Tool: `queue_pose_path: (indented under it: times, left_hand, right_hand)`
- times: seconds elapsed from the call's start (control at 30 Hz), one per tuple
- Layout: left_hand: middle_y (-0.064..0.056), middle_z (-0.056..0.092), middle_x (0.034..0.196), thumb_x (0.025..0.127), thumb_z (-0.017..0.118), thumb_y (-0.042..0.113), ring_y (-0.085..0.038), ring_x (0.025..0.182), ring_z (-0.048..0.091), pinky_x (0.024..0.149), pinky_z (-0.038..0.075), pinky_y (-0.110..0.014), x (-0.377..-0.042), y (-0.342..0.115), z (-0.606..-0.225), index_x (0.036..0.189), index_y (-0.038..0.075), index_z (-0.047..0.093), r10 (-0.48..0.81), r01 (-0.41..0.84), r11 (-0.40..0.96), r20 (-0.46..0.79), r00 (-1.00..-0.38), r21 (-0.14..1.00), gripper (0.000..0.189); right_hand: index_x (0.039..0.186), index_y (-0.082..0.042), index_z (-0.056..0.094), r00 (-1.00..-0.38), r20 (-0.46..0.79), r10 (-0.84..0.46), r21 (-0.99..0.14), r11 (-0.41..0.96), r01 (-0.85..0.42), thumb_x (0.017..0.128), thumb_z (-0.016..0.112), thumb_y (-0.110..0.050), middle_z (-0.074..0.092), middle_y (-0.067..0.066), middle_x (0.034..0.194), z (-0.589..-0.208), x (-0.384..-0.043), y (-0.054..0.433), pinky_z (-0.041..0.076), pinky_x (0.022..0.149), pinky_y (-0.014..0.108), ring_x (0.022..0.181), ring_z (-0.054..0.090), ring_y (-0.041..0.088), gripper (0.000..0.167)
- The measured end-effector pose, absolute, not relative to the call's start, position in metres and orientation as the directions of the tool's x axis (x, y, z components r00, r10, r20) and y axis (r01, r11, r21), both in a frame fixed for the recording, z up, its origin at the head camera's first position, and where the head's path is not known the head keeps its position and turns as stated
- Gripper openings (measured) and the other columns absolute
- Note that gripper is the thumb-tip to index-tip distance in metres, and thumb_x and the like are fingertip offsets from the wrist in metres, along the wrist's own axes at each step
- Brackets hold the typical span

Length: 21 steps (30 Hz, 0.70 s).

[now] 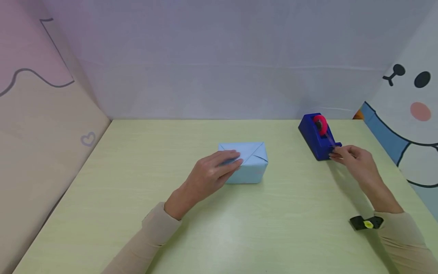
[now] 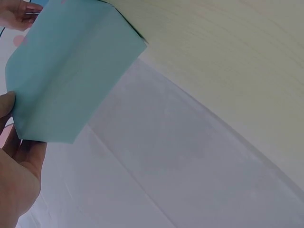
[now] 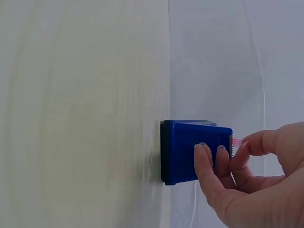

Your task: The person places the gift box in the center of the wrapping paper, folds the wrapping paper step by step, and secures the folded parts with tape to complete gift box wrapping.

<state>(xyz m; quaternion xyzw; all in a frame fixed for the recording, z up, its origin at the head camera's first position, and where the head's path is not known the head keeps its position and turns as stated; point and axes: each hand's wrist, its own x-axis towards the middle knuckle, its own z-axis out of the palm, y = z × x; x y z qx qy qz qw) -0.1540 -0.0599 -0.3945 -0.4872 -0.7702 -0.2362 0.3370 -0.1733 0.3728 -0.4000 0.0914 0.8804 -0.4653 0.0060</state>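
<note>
A small box (image 1: 249,173) wrapped in light blue paper sits on the table, folded flaps showing on its top. My left hand (image 1: 208,172) grips its left side, fingers across the top; in the left wrist view the thumb and fingers close round one end of the box (image 2: 71,80). At the right, a blue tape dispenser (image 1: 312,139) carries a pink-red tape roll (image 1: 321,125). My right hand (image 1: 361,164) pinches the free end of the tape (image 3: 237,142) beside the toothed cutter, while other fingertips touch the dispenser's front (image 3: 190,137).
The pale yellow-green table (image 1: 137,160) ends at a whitish sheet (image 1: 205,76) at the back. Printed panels with cartoon figures (image 1: 421,110) flank it. A black strap with a yellow spot (image 1: 367,223) is at the right sleeve.
</note>
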Motion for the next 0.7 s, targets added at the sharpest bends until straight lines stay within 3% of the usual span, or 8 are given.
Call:
queue_pose_path:
  times: [0.57, 0.63, 0.7]
  left_hand:
    - [-0.017, 0.071, 0.117, 0.079, 0.086, -0.003, -0.029, 0.110, 0.071, 0.093, 0.058, -0.037, -0.1542, -0.0590, -0.3940, 0.114, 0.001, 0.077, 0.586, 0.911, 0.410, 0.757, -0.289, 0.030, 0.036]
    - [-0.017, 0.071, 0.116, 0.079, 0.086, -0.003, -0.030, 0.109, 0.071, 0.093, 0.058, -0.037, -0.1544, -0.0588, -0.3943, 0.114, 0.001, 0.078, 0.585, 0.912, 0.410, 0.759, -0.287, 0.029, 0.036]
    - [-0.017, 0.071, 0.116, 0.079, 0.086, -0.003, -0.030, 0.109, 0.071, 0.093, 0.058, -0.037, -0.1546, -0.0587, -0.3945, 0.114, 0.001, 0.078, 0.584, 0.911, 0.412, 0.760, -0.285, 0.026, 0.036]
  right_hand:
    - [0.133, 0.009, 0.051, -0.977, -0.154, 0.147, -0.873, 0.443, 0.204, 0.110, 0.043, -0.041, 0.057, -0.029, 0.095, -0.4026, -0.1741, 0.3756, 0.018, 0.120, 0.063, 0.086, 0.057, -0.019, 0.055]
    - [0.133, 0.008, 0.052, -0.976, -0.160, 0.150, -0.876, 0.434, 0.210, 0.110, 0.044, -0.040, 0.057, -0.027, 0.099, -0.4031, -0.1743, 0.3757, 0.021, 0.121, 0.058, 0.087, 0.057, -0.020, 0.054]
    - [0.132, 0.006, 0.053, -0.974, -0.169, 0.154, -0.894, 0.393, 0.217, 0.110, 0.044, -0.038, 0.057, -0.020, 0.105, -0.4037, -0.1750, 0.3759, 0.032, 0.119, 0.045, 0.089, 0.060, -0.018, 0.050]
